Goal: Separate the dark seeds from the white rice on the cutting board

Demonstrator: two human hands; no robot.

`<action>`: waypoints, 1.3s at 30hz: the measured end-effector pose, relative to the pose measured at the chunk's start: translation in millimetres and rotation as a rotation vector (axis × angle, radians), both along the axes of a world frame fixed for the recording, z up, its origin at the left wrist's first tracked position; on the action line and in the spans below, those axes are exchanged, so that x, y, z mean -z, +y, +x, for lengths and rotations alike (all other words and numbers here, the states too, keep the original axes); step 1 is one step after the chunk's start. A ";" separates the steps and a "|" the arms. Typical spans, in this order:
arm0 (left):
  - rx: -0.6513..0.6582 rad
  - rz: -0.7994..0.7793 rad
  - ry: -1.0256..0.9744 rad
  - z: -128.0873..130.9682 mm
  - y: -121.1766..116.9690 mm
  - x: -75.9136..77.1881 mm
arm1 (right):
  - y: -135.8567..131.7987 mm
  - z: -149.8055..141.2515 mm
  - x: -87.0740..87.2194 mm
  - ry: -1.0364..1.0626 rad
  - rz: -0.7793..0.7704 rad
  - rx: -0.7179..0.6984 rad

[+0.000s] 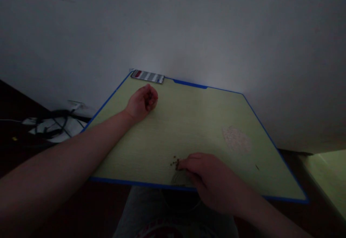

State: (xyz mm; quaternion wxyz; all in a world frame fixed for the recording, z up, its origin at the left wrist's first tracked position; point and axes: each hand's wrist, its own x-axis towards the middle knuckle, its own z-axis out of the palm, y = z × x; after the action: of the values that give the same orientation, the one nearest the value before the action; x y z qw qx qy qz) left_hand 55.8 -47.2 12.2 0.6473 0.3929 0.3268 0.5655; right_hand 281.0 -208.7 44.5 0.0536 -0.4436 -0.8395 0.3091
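Note:
Near the far left part of the folding table (189, 122), my left hand (142, 101) rests with its fingers curled into a loose fist. Whatever it may hold is hidden in the dim light. At the front edge, the fingertips of my right hand (207, 171) are pinched together, touching a small scatter of dark seed-like grains (174, 163). Whether a grain is between those fingers cannot be made out. To the right of that hand lies a flat patch of pale grains (236, 140), like rice, apart from both hands.
A phone (147, 76) with a lit screen lies at the far left corner. A thin dark sliver (257, 167) is at the right. Behind the blue-edged table stands a wall (189, 25). Black cables (58, 122) lie below on the left.

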 end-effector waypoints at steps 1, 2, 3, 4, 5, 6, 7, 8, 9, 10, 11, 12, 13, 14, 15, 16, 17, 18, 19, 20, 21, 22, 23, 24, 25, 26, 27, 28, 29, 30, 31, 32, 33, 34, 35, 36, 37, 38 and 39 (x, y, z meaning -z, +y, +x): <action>0.001 -0.002 -0.001 0.1 -0.5 -0.6 | -0.6 2.4 0.0 0.007 -0.005 0.009; 0.002 -0.004 -0.001 0.2 -0.9 -1.2 | -1.3 5.1 0.0 0.014 -0.008 0.015; 0.001 -0.007 -0.001 0.3 -1.3 -1.8 | -2.4 7.8 -0.1 0.021 -0.006 0.023; 0.001 -0.011 0.001 0.4 -1.5 -2.4 | -4.0 10.3 -0.4 0.029 0.000 0.033; 0.001 -0.017 0.004 0.5 -1.8 -2.9 | -6.1 12.3 -0.7 0.042 0.015 0.047; 0.000 -0.022 0.006 0.7 -1.9 -3.4 | -8.8 13.5 -1.1 0.063 0.042 0.063; -0.003 -0.027 0.007 0.9 -2.1 -3.7 | -12.1 13.6 -1.2 0.092 0.083 0.074; -0.006 -0.030 0.007 1.1 -2.3 -4.1 | -16.0 12.3 -0.8 0.128 0.145 0.076; -0.009 -0.034 0.008 1.3 -2.5 -4.5 | -20.4 9.6 0.3 0.164 0.224 0.059; -0.012 -0.036 0.008 1.5 -2.8 -4.8 | -25.4 5.6 2.6 0.205 0.330 0.024; -0.013 -0.039 0.008 1.7 -3.1 -5.2 | -30.9 0.5 6.1 0.240 0.451 -0.020; -0.014 -0.041 0.007 1.8 -3.4 -5.6 | -36.7 -5.2 11.0 0.268 0.579 -0.067; -0.014 -0.043 0.006 1.9 -3.7 -6.0 | -42.7 -11.1 17.1 0.305 0.723 -0.093; -0.012 -0.045 0.006 2.0 -3.9 -6.4 | -48.6 -16.6 24.2 0.308 0.830 -0.091; -0.010 -0.047 0.006 2.0 -4.1 -6.6 | -54.1 -21.4 31.7 0.339 0.934 -0.067; -0.008 -0.050 0.007 2.0 -4.1 -6.8 | -58.8 -25.1 39.0 0.340 1.001 -0.020; -0.006 -0.053 0.009 2.1 -4.1 -6.9 | -62.4 -27.9 45.6 0.322 1.060 -0.062; -0.007 -0.056 0.010 2.1 -4.1 -6.9 | -64.7 -29.8 51.0 0.292 1.089 -0.101; -0.009 -0.060 0.011 2.2 -4.0 -6.8 | -65.5 -31.1 54.9 0.262 1.107 -0.140; -0.014 -0.062 0.012 2.3 -4.0 -6.7 | -65.1 -32.0 57.3 0.237 1.114 -0.176; -0.019 -0.062 0.012 2.3 -4.0 -6.6 | -63.6 -32.7 58.4 0.223 1.113 -0.190; -0.020 -0.060 0.013 2.3 -4.1 -6.6 | -61.7 -33.4 58.4 0.222 1.113 -0.192; -0.020 -0.057 0.014 2.2 -4.1 -6.5 | -59.6 -34.1 57.7 0.221 1.111 -0.191; -0.018 -0.052 0.014 2.1 -4.2 -6.5 | -57.8 -34.6 56.6 0.220 1.106 -0.187; -0.015 -0.049 0.015 2.0 -4.2 -6.4 | -56.5 -34.9 55.6 0.220 1.105 -0.183; -0.012 -0.046 0.015 1.8 -4.1 -6.3 | -56.0 -34.8 54.7 0.220 1.109 -0.179; -0.009 -0.046 0.016 1.6 -3.9 -6.1 | -56.3 -34.2 54.2 0.215 1.113 -0.174; -0.009 -0.044 0.017 1.5 -3.7 -5.9 | -57.3 -33.1 54.0 0.207 1.114 -0.169; -0.008 -0.044 0.018 1.3 -3.4 -5.7 | -58.9 -31.4 54.2 0.203 1.116 -0.167; -0.008 -0.045 0.019 1.3 -3.1 -5.6 | -60.9 -29.3 54.6 0.196 1.115 -0.169; -0.009 -0.047 0.020 1.3 -2.9 -5.5 | -63.1 -26.8 55.0 0.191 1.115 -0.168; -0.012 -0.049 0.019 1.4 -2.7 -5.5 | -65.2 -24.2 55.2 0.187 1.113 -0.161; -0.015 -0.052 0.018 1.5 -2.7 -5.6 | -67.0 -21.5 54.8 0.183 1.114 -0.156; -0.017 -0.056 0.016 1.7 -2.8 -5.9 | -68.3 -18.8 53.9 0.179 1.114 -0.149; -0.017 -0.061 0.015 1.8 -3.1 -6.2 | -68.8 -16.3 52.3 0.174 1.112 -0.137; -0.016 -0.066 0.013 2.0 -3.3 -6.5 | -68.5 -13.9 50.2 0.165 1.104 -0.126; -0.015 -0.071 0.012 2.1 -3.6 -6.9 | -67.4 -11.7 47.6 0.156 1.094 -0.122; -0.014 -0.075 0.012 2.1 -3.9 -7.2 | -65.5 -9.7 45.0 0.145 1.080 -0.128; -0.014 -0.076 0.012 2.2 -4.1 -7.4 | -63.2 -8.1 42.5 0.137 1.067 -0.140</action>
State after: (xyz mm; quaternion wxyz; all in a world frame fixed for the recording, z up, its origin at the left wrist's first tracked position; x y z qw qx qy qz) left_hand 58.0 -51.3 19.6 0.6560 0.3692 0.3548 0.5546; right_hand 272.9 -271.9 2.0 0.3052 -0.2765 -0.9020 -0.1292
